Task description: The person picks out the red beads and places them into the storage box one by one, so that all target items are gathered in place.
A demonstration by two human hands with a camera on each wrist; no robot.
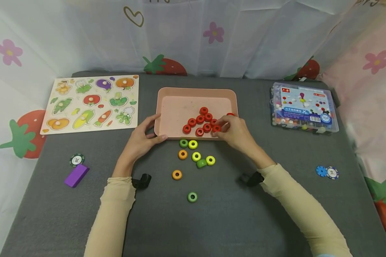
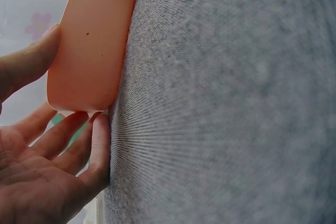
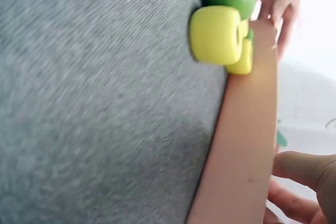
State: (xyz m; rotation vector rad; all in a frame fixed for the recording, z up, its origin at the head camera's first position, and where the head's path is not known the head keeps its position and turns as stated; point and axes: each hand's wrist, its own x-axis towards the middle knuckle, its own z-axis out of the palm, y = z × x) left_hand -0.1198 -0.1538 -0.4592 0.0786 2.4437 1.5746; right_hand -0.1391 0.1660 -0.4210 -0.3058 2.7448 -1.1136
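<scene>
A shallow pink tray (image 1: 177, 101) holds several red ring-shaped beads (image 1: 191, 122), mostly toward its front right. My left hand (image 1: 139, 141) grips the tray's front left corner, with the thumb along the front wall and the fingers against the left side; the left wrist view shows those fingers (image 2: 68, 129) at the wall. My right hand (image 1: 236, 132) reaches over the front wall and pinches a red bead (image 1: 216, 129) between thumb and fingertips. In the right wrist view the tray wall (image 3: 241, 145) hides part of its fingers. Another red bead (image 1: 230, 114) peeks out behind this hand.
In front of the tray lie yellow beads (image 1: 196, 156), green beads (image 1: 192, 197) and orange beads (image 1: 177, 174). A vegetable puzzle board (image 1: 107, 101) is at back left, a clear plastic case (image 1: 303, 107) at back right. A purple block (image 1: 76, 175) and chips (image 1: 332, 173) lie at the sides.
</scene>
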